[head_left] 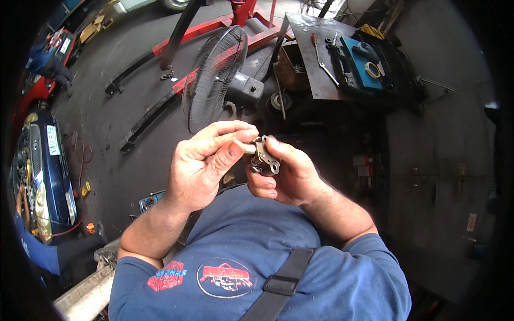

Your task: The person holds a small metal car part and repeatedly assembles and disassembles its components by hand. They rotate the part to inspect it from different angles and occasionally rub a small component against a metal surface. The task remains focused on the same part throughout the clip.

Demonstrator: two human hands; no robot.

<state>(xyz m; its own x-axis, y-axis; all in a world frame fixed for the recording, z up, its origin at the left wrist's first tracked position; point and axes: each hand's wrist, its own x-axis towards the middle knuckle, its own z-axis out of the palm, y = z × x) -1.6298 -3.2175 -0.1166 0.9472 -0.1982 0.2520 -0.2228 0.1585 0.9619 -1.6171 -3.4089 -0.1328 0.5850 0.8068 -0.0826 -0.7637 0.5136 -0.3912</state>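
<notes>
Both of my hands are raised in front of my chest around a small metal part (265, 155) with a flat plate and round bolt holes. My right hand (296, 174) is closed around the part, thumb on top and fingers curled beneath. The thumb and fingers of my left hand (198, 166) pinch a short pale cylindrical piece (249, 148) that sticks out of the part's left side. My fingers hide some of the part, so its exact kind cannot be made out.
A black pedestal fan (214, 80) stands just beyond my hands. Behind it are red-and-black hoist legs (160, 48). Tools, including a wrench (329, 75), lie on a metal table (299, 35) at far right. A dark blue car (59, 187) and co-workers are at left.
</notes>
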